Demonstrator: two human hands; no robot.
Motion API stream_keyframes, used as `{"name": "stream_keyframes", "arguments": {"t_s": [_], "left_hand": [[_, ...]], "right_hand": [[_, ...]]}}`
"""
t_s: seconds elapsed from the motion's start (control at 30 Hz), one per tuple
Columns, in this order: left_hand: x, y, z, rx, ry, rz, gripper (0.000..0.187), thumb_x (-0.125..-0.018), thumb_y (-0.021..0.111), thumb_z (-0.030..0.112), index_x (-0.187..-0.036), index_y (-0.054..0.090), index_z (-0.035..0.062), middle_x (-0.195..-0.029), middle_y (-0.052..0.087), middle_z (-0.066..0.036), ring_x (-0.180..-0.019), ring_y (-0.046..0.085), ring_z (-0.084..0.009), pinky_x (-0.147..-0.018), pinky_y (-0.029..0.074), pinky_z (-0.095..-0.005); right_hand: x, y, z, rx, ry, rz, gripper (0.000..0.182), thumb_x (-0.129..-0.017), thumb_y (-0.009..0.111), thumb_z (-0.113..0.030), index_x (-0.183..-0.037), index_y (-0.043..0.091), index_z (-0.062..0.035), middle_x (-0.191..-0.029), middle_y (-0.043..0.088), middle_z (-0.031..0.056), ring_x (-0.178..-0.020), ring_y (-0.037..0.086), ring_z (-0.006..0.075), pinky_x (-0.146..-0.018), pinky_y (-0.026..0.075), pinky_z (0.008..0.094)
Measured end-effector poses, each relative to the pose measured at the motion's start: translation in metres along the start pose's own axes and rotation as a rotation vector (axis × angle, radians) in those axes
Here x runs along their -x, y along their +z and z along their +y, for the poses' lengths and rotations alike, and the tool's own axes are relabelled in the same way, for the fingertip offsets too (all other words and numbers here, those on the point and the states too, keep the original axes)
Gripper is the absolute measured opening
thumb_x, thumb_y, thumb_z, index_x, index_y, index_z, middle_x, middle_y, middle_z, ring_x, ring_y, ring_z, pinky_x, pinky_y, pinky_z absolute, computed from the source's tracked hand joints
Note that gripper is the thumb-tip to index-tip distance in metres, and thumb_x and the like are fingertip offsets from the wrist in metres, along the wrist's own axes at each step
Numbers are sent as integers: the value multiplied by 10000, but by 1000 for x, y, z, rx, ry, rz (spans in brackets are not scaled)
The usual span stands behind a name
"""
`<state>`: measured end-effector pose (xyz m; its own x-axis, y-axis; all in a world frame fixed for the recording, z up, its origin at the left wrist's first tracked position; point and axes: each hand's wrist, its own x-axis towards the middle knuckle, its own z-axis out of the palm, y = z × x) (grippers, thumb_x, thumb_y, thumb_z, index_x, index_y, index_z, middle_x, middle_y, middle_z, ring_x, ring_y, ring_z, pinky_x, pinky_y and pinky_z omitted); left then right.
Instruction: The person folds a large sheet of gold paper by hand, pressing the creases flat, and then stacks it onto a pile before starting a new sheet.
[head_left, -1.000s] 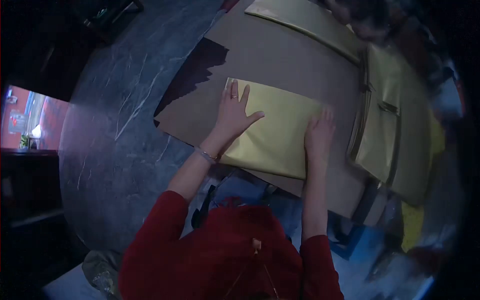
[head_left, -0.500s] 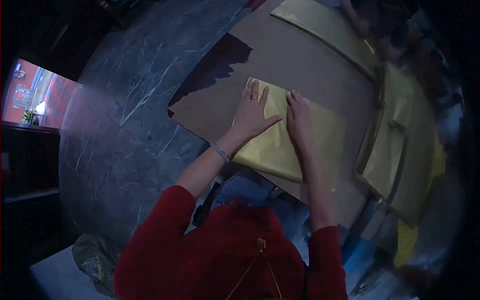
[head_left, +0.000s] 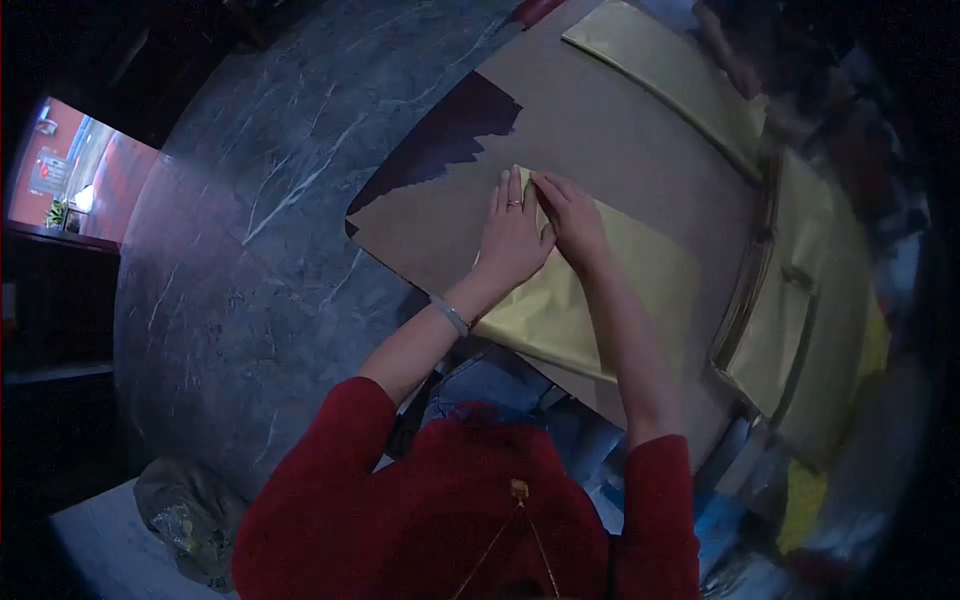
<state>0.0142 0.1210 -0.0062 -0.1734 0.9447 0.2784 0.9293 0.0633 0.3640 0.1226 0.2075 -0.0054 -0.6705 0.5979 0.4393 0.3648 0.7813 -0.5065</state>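
Observation:
A shiny yellow-gold paper sheet (head_left: 560,310), creased near its left end, lies on the brown board in front of me. My left hand (head_left: 512,235) rests flat on the sheet's left part, fingers stretched out and thumb toward the right hand. Close beside it, my right hand (head_left: 572,220) has its fingers bent and pressed together on the sheet's upper left corner, near the left fingertips. The two hands nearly touch. Part of the sheet's left edge is hidden under my left hand.
The brown board (head_left: 600,110) has a dark, ragged-edged patch (head_left: 440,140) at its left. A yellow stack (head_left: 665,80) lies along its far edge, and more folded yellow paper (head_left: 800,300) is to the right. Grey marbled floor (head_left: 230,300) spreads left. A dark bag (head_left: 185,515) sits lower left.
My right hand has slid up and left along the sheet to its upper corner, beside the left fingers. My left hand stays flat, its fingers closer together. The view has shifted slightly.

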Motion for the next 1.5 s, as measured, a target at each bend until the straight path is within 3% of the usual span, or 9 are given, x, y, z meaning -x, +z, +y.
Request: {"name": "stream_keyframes", "arguments": {"t_s": [0.43,0.63,0.93,0.97,1.03,1.07,1.1,1.17,1.5], "left_hand": [[3,-6,-9,320,-34,-82,591,-822,573,223,-1269,359,-99,-1348,322,-286,-1264,312,-434,-1072,263,-458],[34,-34,-48,-64,465,-285,603,-938,402,397,-1413,289,43,-1458,297,-160,-1362,252,-305,-1117,190,-428],[52,-52,-54,-16,642,-507,588,-964,360,376,-1438,220,58,-1505,207,-116,-1392,182,-280,-1134,154,-420],[57,-52,-55,112,616,-336,497,-939,451,283,-1358,355,34,-1402,376,-154,-1298,358,-308,-1053,300,-428],[78,-68,-49,361,163,-231,365,-859,557,200,-1178,523,25,-1213,542,-133,-1059,549,-294,-901,419,-408],[91,-78,-40,430,9,4,244,-830,606,174,-1018,579,21,-986,588,-100,-839,582,-256,-766,439,-383],[106,-81,-34,427,4,0,244,-830,606,174,-1018,579,21,-986,588,-100,-839,582,-256,-766,439,-383],[134,-87,-25,524,-407,124,224,-795,676,157,-942,572,24,-888,545,-85,-804,544,-221,-742,435,-340],[165,-57,-22,569,-536,101,277,-721,767,159,-870,575,27,-827,525,-76,-767,497,-208,-712,430,-312]], "right_hand": [[-18,10,12,228,-110,-37,332,-879,491,-152,-1195,586,-182,-1045,564,42,-986,516,250,-850,381,383],[-16,11,12,278,-94,-60,338,-884,476,-166,-1204,582,-191,-1091,564,42,-1006,520,242,-851,387,384],[-16,10,9,306,-60,-92,350,-874,478,-147,-1207,581,-190,-1101,571,21,-1015,526,229,-843,393,370],[-17,12,12,295,-102,-62,350,-877,480,-153,-1211,579,-195,-1108,569,22,-1018,525,232,-852,390,378],[-17,11,13,290,-102,-62,347,-881,478,-155,-1210,579,-196,-1110,568,22,-1016,526,231,-855,390,381],[-16,11,13,285,-101,-65,344,-884,477,-157,-1210,579,-197,-1113,568,21,-1014,528,231,-857,390,384],[-17,8,7,319,-75,-95,338,-894,469,-157,-1214,575,-194,-1109,566,21,-1010,526,228,-856,390,382],[-17,11,12,326,-101,-65,334,-900,467,-162,-1215,573,-191,-1106,564,23,-1009,524,230,-860,389,384],[-17,11,9,306,-90,-59,305,-912,461,-186,-1193,581,-184,-1092,561,15,-1001,518,233,-846,395,374]]}}
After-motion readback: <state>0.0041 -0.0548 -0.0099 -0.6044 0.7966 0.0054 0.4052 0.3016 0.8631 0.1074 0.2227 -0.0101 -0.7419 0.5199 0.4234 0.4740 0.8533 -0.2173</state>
